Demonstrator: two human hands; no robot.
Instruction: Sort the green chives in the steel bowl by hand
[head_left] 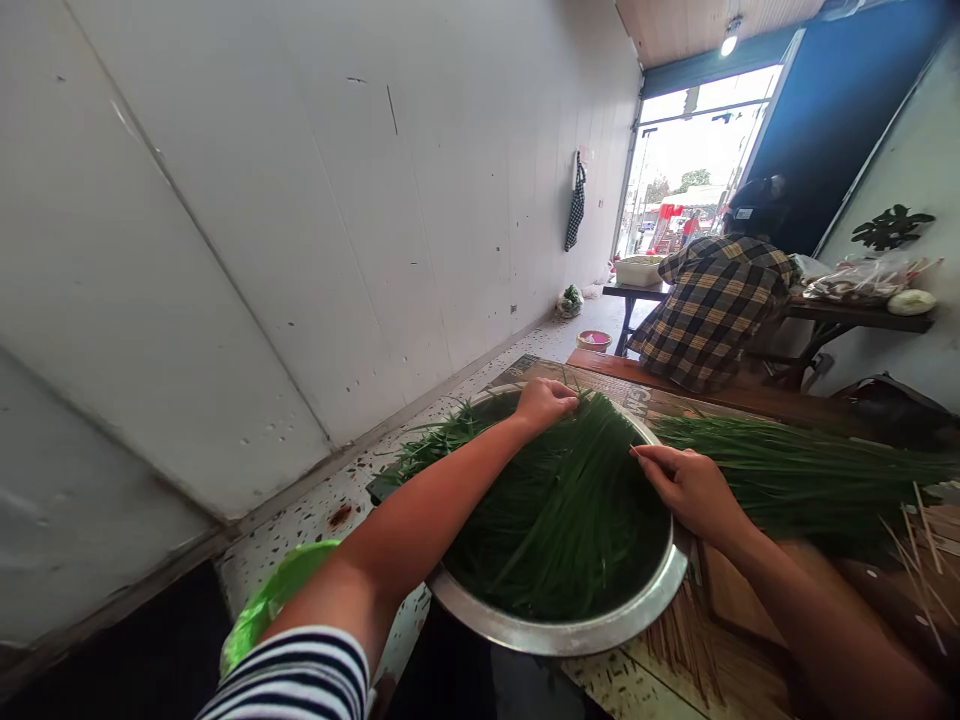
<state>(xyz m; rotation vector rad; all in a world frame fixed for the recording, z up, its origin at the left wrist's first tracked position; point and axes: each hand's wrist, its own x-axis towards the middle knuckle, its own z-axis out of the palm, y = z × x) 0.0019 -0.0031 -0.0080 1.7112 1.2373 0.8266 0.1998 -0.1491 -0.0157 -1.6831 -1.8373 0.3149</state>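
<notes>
The near rim of a metal bowl shows, but its far rim and floor are hidden under a heap of long green chives. The left hand lies knuckles up on the far side of the heap; its fingers curl down into the leaves, so their tips are hidden and whether they grip any stalks cannot be told. The left arm reaches in from the lower left, a striped sleeve cut off at the bottom edge. The right hand rests at the bowl's right rim, fingers loosely bent, with thumb and forefinger pinched on a few chive stalks near the edge of the heap. Its forearm runs off the lower right corner. More chives lie in a loose bundle on the table just right of the bowl, their ends lost in shadow. Thin wooden skewers lie at the right edge, partly cut off. A green tub is half hidden behind the left arm. Farther back, another person in a plaid shirt is turned away at a second table.
</notes>
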